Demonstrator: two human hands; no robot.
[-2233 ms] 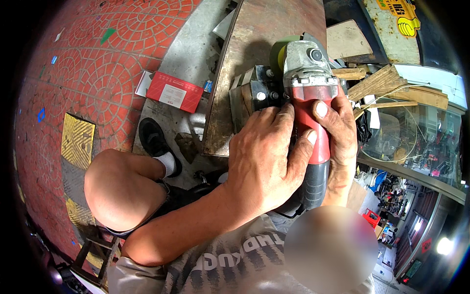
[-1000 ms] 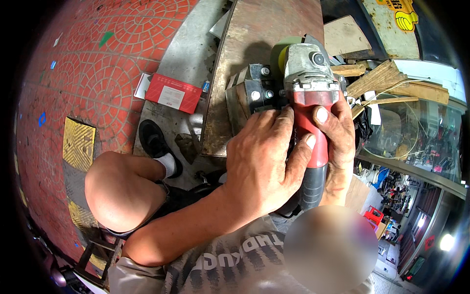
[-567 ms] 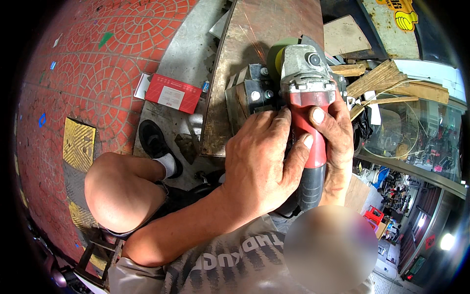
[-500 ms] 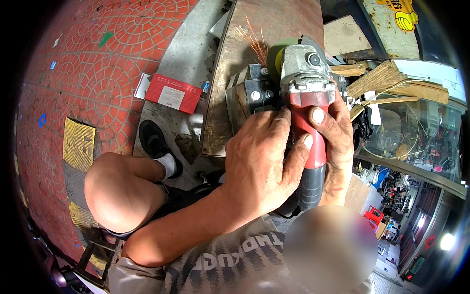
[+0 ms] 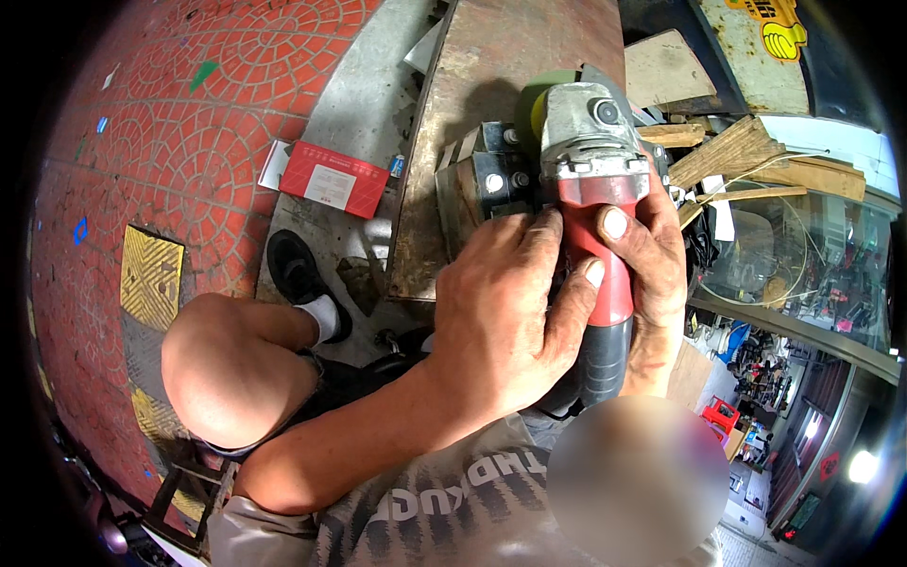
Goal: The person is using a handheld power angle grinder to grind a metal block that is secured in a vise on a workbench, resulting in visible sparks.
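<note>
An angle grinder [image 5: 605, 203] with a red body, grey metal head and black rear grip is held upright in the picture, head away from me. My left hand [image 5: 505, 307] wraps its left side, thumb along the red body. From the other side my right hand [image 5: 652, 250] grips the same body, thumb on top and fingers hidden behind. The yellow-green grinding disc [image 5: 539, 113] shows at the head's far left, partly behind the guard. Close beside the head stands a dark metal block with bolts [image 5: 496, 175]; whether the disc touches it is hidden.
A brown worktop [image 5: 515, 47] bears the block. Red box [image 5: 335, 180] lies on the ground to the left, near my shoe [image 5: 298, 274]. Wood offcuts [image 5: 727, 156] and a glass case [image 5: 784, 246] stand to the right. My bent knee [image 5: 236, 373] is at the lower left.
Orange sparks flew up from the disc earlier; now none show. The grinder and my right hand have shifted very slightly right. Both hands keep their grip.
</note>
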